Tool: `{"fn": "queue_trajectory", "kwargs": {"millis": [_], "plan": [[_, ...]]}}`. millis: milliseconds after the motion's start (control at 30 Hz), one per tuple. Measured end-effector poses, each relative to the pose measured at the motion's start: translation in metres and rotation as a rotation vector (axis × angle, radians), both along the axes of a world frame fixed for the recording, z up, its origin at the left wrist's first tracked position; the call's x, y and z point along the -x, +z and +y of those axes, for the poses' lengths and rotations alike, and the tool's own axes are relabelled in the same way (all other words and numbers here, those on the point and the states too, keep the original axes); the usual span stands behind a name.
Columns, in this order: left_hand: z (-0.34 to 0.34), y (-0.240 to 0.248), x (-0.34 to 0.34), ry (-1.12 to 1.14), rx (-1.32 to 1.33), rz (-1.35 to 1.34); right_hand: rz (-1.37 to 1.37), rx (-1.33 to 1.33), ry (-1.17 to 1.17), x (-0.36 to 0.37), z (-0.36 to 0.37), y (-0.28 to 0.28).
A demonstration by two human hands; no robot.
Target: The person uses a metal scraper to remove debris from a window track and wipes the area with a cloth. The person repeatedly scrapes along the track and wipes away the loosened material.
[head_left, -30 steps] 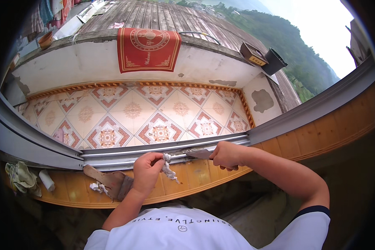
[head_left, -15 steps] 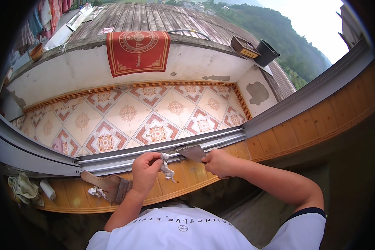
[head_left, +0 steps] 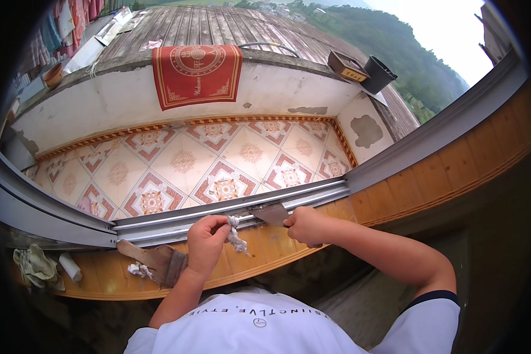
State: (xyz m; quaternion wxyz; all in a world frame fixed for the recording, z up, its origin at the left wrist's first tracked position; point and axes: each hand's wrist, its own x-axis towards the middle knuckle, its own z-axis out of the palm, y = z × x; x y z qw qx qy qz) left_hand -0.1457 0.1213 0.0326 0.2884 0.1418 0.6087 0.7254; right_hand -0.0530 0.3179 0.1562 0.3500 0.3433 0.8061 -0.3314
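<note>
My right hand [head_left: 308,228] grips the handle of a putty knife [head_left: 270,214]. Its wide metal blade points left, with the tip down in the metal sliding-door track [head_left: 224,216], where dark dirt shows. Between the thumb and fingers of my left hand [head_left: 207,236] hangs a crumpled piece of white tissue [head_left: 236,236], soiled at its lower end. The tissue dangles over the wooden sill [head_left: 265,251], a little left of the blade. Beside my left wrist, a flat brush with a wooden handle [head_left: 147,255] lies on the sill.
A white tissue scrap [head_left: 139,269] lies by the brush. Farther left are a crumpled cloth [head_left: 36,266] and a white roll [head_left: 70,266]. Beyond the track are a tiled balcony floor [head_left: 183,160] and a low wall bearing a red mat [head_left: 197,78], a planter box [head_left: 347,66] and a dark bucket [head_left: 379,75].
The putty knife and my right hand have shifted very slightly left and down. My left hand still holds the tissue in the same place.
</note>
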Motion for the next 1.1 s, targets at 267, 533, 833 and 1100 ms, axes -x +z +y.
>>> {"fn": "queue_trajectory", "kwargs": {"millis": [267,533,833,1100], "plan": [[-0.004,0.001,0.001,0.013,-0.003,-0.001,0.094,-0.012,-0.016,-0.015,-0.012,-0.017],[0.001,0.002,0.0,-0.049,0.006,-0.034,0.457,-0.249,0.112,-0.06,-0.031,-0.072],[0.002,0.009,-0.004,-0.099,0.027,0.03,0.56,-0.32,0.08,-0.075,-0.044,-0.088],[-0.006,0.015,-0.009,-0.056,0.074,0.055,0.609,-0.322,0.064,-0.087,-0.05,-0.095]]}}
